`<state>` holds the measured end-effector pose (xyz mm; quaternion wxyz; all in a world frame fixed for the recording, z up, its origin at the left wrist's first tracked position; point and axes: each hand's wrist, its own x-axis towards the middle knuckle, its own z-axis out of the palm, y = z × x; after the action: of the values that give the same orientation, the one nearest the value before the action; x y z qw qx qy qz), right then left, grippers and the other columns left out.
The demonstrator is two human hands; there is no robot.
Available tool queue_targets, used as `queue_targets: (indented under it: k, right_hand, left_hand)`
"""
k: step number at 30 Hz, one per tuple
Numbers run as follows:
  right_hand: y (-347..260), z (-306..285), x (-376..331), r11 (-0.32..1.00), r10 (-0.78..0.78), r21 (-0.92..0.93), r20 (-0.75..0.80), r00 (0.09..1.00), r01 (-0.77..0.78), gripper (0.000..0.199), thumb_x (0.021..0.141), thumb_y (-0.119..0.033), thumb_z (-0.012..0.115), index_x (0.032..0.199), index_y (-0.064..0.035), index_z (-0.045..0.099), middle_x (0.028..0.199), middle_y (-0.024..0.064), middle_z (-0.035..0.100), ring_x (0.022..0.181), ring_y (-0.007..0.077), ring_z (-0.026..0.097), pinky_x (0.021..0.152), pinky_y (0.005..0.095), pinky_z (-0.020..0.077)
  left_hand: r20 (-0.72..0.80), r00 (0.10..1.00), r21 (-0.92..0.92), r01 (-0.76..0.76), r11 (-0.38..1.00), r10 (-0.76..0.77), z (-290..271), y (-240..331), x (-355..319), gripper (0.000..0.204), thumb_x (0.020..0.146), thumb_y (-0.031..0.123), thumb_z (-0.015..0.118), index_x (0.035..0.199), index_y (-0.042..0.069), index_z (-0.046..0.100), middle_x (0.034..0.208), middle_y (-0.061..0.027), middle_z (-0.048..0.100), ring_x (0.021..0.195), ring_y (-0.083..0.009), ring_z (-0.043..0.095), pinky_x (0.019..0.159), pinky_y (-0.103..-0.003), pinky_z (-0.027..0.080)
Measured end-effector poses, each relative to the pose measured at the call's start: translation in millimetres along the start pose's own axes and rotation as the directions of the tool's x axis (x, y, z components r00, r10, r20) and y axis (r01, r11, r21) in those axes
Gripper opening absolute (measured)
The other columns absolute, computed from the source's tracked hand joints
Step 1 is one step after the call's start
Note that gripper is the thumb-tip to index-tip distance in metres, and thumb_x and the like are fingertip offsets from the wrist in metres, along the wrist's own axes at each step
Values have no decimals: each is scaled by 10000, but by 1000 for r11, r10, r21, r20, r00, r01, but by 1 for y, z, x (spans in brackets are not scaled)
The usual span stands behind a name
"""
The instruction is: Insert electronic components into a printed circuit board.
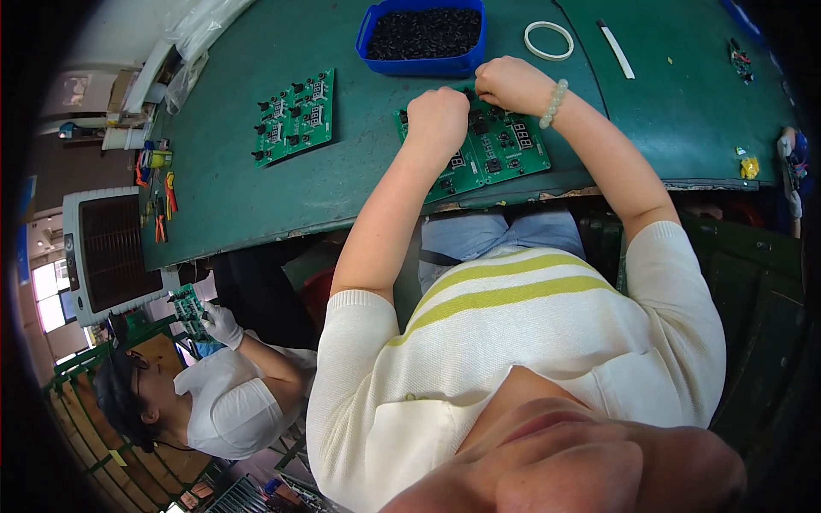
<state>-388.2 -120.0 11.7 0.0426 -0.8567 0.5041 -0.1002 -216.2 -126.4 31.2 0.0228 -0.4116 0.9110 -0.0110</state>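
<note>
A green circuit board panel (536, 159) with digit displays and small black parts lies on the green table in front of me. My left hand (439, 118) is closed over its far left part, the fingers curled and their tips hidden. My right hand (511, 84) is closed in a pinch at the panel's far edge, just right of the left hand. Whatever either hand grips is too small or covered. Just beyond my hands stands a blue bin (419, 68) heaped with small black parts (425, 32).
Another populated circuit board panel (295, 120) lies to the left. A white ring (549, 56) and a white-handled tool (617, 53) lie at the back right. Pliers (160, 218) lie by the left edge. At lower left, a co-worker's gloved hand (224, 326) holds a circuit board (187, 309).
</note>
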Motion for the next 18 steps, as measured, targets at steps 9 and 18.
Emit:
queue_targets:
  k: [9, 18]
  right_hand:
    - [16, 4, -10, 709, 331, 671, -42, 943, -219, 182, 843, -161, 587, 842, 0, 673, 696, 27, 563, 580, 109, 501, 484, 243, 405]
    - [-61, -16, -37, -458, 227, 879, 258, 939, -131, 237, 909, -151, 531, 1031, 45, 585, 718, -10, 514, 546, 25, 383, 403, 144, 267]
  left_hand:
    - [-473, 857, -511, -77, 856, -205, 11, -19, -14, 122, 804, 128, 586, 853, 36, 649, 841, -124, 609, 677, -253, 600, 587, -362, 478]
    - [-444, 861, -776, -229, 588, -250, -19, 6, -54, 130, 736, 118, 729, 810, 22, 679, 723, 8, 552, 553, -43, 407, 489, -196, 342]
